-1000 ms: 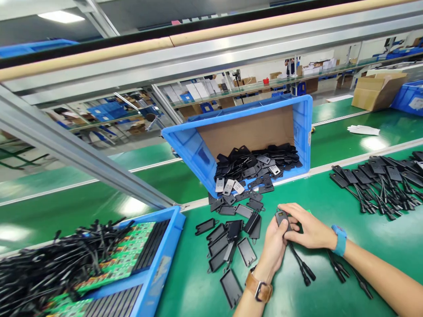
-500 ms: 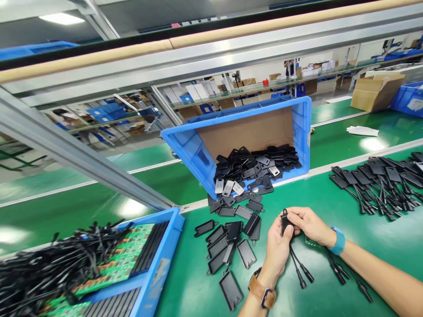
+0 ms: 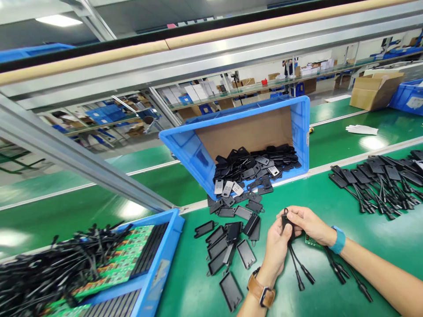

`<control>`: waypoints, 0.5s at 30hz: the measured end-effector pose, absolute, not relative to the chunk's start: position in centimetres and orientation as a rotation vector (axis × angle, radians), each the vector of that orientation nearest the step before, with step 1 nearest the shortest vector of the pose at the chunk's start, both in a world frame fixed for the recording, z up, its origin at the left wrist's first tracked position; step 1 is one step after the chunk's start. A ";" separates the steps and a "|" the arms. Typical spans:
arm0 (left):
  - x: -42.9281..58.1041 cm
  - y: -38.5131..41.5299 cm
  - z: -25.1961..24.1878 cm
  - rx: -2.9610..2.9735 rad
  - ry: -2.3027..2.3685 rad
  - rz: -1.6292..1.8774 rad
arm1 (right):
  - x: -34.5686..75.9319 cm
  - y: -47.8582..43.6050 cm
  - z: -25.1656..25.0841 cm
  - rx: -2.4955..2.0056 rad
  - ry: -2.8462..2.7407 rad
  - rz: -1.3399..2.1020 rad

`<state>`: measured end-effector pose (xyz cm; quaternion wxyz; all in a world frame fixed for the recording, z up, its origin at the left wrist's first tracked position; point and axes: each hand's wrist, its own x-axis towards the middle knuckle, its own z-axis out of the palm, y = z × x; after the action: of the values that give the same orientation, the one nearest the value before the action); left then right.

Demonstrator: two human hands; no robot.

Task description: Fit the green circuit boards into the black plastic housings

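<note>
Between both hands is a small black plastic case (image 3: 287, 226) with a loop at its top and two cables with connectors hanging below. My left hand (image 3: 277, 246) is closed around its left side, thumb on the front. The fingers of my right hand (image 3: 306, 222) pinch its upper right part, thumb near the loop. Under my right wrist lies a green circuit board (image 3: 311, 241), partly hidden, with black cables (image 3: 337, 270) beside it. Open black case halves (image 3: 230, 290) are scattered left of my hands.
A tilted blue bin (image 3: 306, 132) with black covers stands ahead. At left, a blue crate (image 3: 170, 251) holds circuit boards and black cables. Cased cable units (image 3: 376, 176) are piled at right. A white glove (image 3: 361, 129) and a cardboard box (image 3: 375, 92) lie farther back.
Almost nothing differs. Both hands keep hold of the black case at the same spot, and the view has shifted very slightly.
</note>
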<state>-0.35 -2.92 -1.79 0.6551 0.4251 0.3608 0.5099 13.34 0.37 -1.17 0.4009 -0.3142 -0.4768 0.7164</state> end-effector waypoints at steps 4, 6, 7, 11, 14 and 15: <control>-0.3 -3.0 -1.7 0.997 0.813 1.152 | 12.9 0.0 -1.4 -0.806 -1.160 1.763; -0.4 -2.9 -1.6 1.026 0.833 1.159 | 12.8 -0.1 -1.5 -0.815 -1.131 1.755; -0.4 -2.9 -1.6 1.033 0.843 1.156 | 12.8 -0.1 -1.5 -0.820 -1.113 1.764; -0.6 -2.7 -1.6 1.029 0.855 1.059 | 13.2 0.4 -1.6 -0.857 -1.036 1.754; -0.7 -2.6 -2.1 1.036 0.929 1.040 | 13.6 0.8 -1.5 -0.851 -1.007 1.696; -0.7 -2.7 -2.2 1.045 0.956 1.051 | 13.7 0.9 -1.5 -0.843 -1.003 1.694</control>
<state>-0.68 -2.66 -2.22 0.6358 0.4574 0.4183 0.4601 13.67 0.86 -1.46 0.4795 -0.3453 -0.4111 0.6942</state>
